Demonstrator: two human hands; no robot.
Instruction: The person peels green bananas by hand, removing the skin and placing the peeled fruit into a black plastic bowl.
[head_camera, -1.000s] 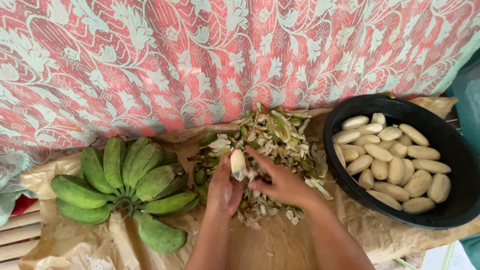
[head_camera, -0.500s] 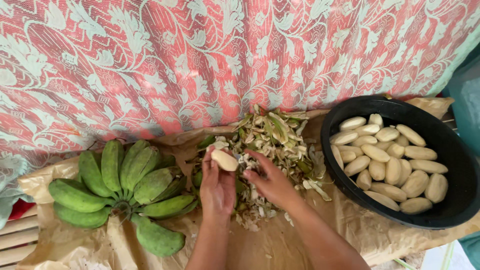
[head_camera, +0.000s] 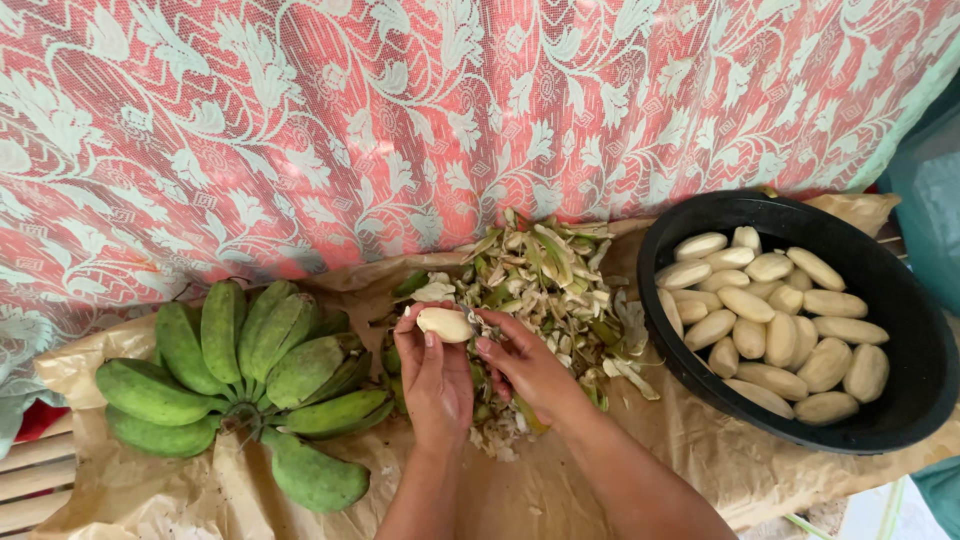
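Item: peeled banana (head_camera: 444, 323), pale cream and stubby, pinched at the fingertips of the left hand (head_camera: 437, 372). The right hand (head_camera: 524, 366) meets it at its right end, fingers curled; both hands close together over the heap of green peelings (head_camera: 545, 285).

Handling, as judged: light, soft, likely tacky with sap; bruises under a hard pinch, so grip broadly round the middle.

Left of the hands: bunch of unpeeled green bananas (head_camera: 245, 385). Right: black basin (head_camera: 910, 400) holding peeled fruit. Beneath: crumpled brown paper (head_camera: 720, 455).
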